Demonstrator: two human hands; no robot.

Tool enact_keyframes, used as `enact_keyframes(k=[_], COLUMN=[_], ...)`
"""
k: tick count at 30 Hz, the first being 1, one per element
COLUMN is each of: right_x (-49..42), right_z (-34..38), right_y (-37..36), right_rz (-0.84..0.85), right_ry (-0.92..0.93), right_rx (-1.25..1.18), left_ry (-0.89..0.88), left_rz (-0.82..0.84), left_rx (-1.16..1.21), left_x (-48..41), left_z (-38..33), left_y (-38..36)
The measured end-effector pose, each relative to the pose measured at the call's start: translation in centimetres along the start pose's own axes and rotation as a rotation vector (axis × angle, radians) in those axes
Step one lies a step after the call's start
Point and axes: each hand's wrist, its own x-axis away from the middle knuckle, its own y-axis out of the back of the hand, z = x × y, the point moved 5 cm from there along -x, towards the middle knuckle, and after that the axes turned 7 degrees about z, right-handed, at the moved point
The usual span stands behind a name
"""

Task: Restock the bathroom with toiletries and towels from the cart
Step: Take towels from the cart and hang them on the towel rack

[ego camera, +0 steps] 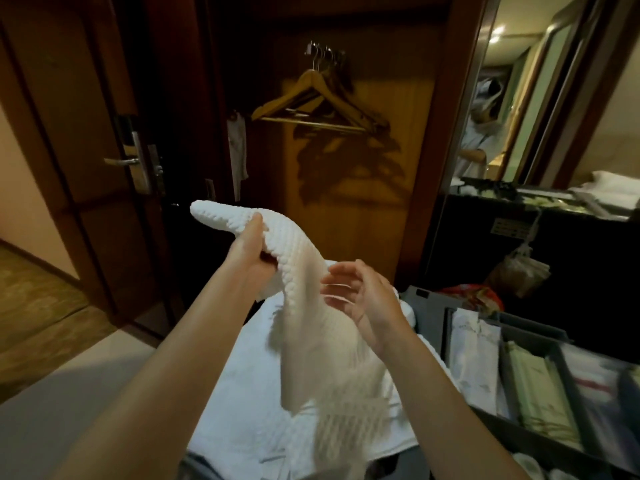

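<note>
My left hand (pixel 251 249) grips a white waffle-textured towel (pixel 311 327) near its top edge and holds it up above the cart. The towel hangs down from that grip, its lower part blurred. My right hand (pixel 360 294) is beside the hanging towel on its right, fingers spread and slightly bent, touching or nearly touching the cloth. Below the towel lies a stack of folded white towels (pixel 242 403) on the cart.
A grey tray (pixel 530 341) on the cart at the right holds packets of toiletries in compartments. Ahead is a wooden closet with hangers (pixel 313 98). A dark wooden door with a metal handle (pixel 126 161) stands at the left. A mirror (pixel 540 98) is at the upper right.
</note>
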Motion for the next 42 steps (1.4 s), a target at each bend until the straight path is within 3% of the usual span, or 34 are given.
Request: enact_keyframes(k=[6, 10, 13, 19, 25, 32, 42], right_x=[1.0, 2.1, 2.2, 0.3, -1.0, -2.4, -0.3], right_z=[0.1, -1.9, -4.0, -3.7, -4.0, -3.7, -3.3], right_y=[-2.0, -3.5, -4.7, -4.4, -3.7, -5.2, -8.0], right_rz=[0.221, 0.374, 0.303, 0.131, -0.080, -0.104, 0.075], right_ry=[-0.136, -0.355, -0.451, -0.303, -0.329, -0.214, -0.277], right_rx=[-0.161, -0.054, -0.034, -0.472, -0.712, -0.963, -0.918], left_ry=[-0.225, -0.244, -0.226, -0.180, -0.169, -0.145, -0.184], left_rz=[-0.023, -0.068, -0.061, -0.044, -0.030, -0.097, -0.249], left_rx=[0.205, 0.342, 0.365, 0.434, 0.495, 0.615, 0.521], left_x=[1.2, 1.2, 1.4, 2.2, 3.8, 6.2, 13.4], left_z=[-2.4, -2.8, -1.7, 0.9, 2.4, 1.6, -1.0], left_y=[-3.1, -3.5, -4.0, -2.7, -0.5, 5.0, 9.4])
